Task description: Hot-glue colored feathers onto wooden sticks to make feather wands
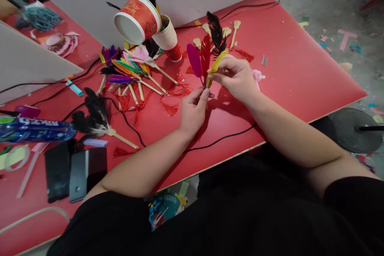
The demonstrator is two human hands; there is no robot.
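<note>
Setting yellow feather (218, 63) beside red feather (205, 53) and purple feather (194, 61)

Gripping red and purple low in left hand (194, 109), above red table (300, 56); pinching yellow in right hand (238, 76). Apparently aligning bases, so calling for steady left hold, fine right adjustment. Around: feather fans (129, 71), stacked paper cups (165, 39), black cord (222, 141); seemingly out of the way.

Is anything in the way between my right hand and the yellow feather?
Nothing visible: the right hand's fingers are on the yellow feather. The red feather and magenta feather stand beside it, above the left hand, not in between.
</note>
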